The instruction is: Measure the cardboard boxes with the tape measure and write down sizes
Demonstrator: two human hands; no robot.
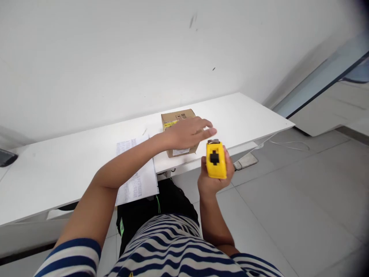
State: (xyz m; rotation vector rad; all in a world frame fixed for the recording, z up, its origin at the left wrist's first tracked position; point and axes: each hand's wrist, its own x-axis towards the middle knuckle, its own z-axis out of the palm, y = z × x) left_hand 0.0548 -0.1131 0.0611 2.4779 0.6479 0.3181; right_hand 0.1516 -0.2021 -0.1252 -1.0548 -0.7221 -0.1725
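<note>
My right hand (213, 179) is closed around a yellow tape measure (216, 159) with a black slide button, held upright just off the front edge of the white desk (57, 169). My left hand (188, 132) reaches over a small brown cardboard box (176, 117) on the desk, fingers stretched out flat above its top and pointing toward the tape measure's metal tip. The box carries a yellow sticker and a white label on its front face.
A printed paper sheet (135, 181) lies on the desk left of the box, overhanging the front edge. A dark object (6, 157) sits at the desk's far left. White wall behind, tiled floor to the right, a cable (288, 144) and desk foot below.
</note>
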